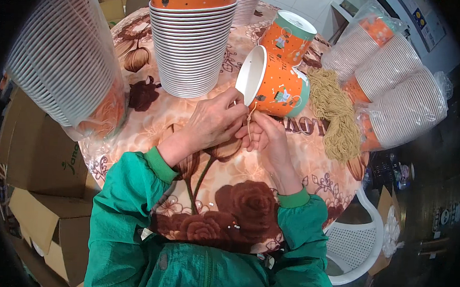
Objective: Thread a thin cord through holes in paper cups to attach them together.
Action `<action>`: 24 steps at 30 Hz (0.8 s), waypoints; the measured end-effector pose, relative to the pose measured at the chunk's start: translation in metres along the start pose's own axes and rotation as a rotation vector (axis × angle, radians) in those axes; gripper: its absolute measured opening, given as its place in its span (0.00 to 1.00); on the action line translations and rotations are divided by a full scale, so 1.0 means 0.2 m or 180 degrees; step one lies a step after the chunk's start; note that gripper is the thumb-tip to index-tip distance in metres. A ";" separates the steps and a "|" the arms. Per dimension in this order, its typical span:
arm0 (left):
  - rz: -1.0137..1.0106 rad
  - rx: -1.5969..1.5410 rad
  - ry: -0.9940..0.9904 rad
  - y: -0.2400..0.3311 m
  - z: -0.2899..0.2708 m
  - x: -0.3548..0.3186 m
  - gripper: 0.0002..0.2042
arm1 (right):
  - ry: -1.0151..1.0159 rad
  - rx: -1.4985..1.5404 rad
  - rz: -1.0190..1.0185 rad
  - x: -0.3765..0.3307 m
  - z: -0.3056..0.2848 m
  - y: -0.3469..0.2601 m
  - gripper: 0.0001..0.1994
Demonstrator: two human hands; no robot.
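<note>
An orange paper bucket [281, 92] with a green base band and printed figures lies on its side, its white mouth facing left. From beside its rim a thin tan cord [250, 125] hangs down between my hands. My left hand [216, 118] is closed, its bent fingers pinching at the cord close to the rim; its fingertips are partly hidden. On the other side, my right hand [267, 135] has thumb and forefinger closed at the cord just below the bucket, the other fingers curled loosely. Right of the bucket lies a bundle of tan cords [334, 114].
Another orange bucket [288, 39] stands upside down behind. A tall nested stack of buckets [190, 49] rises at the back; bagged stacks stand left [64, 59] and lie right [404, 102]. Cardboard boxes [45, 151] and a white chair [356, 241] flank the flower-patterned tablecloth [249, 170].
</note>
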State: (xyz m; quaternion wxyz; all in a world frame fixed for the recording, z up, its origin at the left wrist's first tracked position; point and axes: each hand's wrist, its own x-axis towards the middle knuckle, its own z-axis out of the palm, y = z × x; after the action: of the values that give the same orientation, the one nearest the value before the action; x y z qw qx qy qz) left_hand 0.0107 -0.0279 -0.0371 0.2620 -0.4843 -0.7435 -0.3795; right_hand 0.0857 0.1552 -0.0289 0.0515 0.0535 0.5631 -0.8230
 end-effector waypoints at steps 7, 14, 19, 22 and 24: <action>0.0141 0.0164 0.0050 0.00 0.02 -0.01 0.07 | 0.0195 -0.0323 -0.0176 0.02 -0.04 0.04 0.10; 0.0193 0.0273 0.0021 0.01 0.01 -0.01 0.06 | 0.0099 -0.0222 0.0056 0.01 -0.06 0.02 0.08; 0.0033 0.0276 -0.0316 0.01 0.01 -0.02 0.13 | 0.0125 -0.0134 0.0309 0.01 -0.08 0.00 0.08; 0.0056 0.0017 -0.0038 0.05 0.02 0.00 0.08 | 0.0036 -0.0079 0.0337 0.01 -0.09 0.00 0.08; -0.0046 -0.0114 -0.0082 0.07 0.04 -0.01 0.09 | 0.0013 -0.0107 0.0326 0.01 -0.09 0.00 0.08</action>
State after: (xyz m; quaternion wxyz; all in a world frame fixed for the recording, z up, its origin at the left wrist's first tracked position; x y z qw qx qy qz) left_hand 0.0241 -0.0191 -0.0395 0.2409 -0.4884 -0.7434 -0.3883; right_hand 0.0850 0.1719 -0.0358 0.0934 0.0831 0.5735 -0.8096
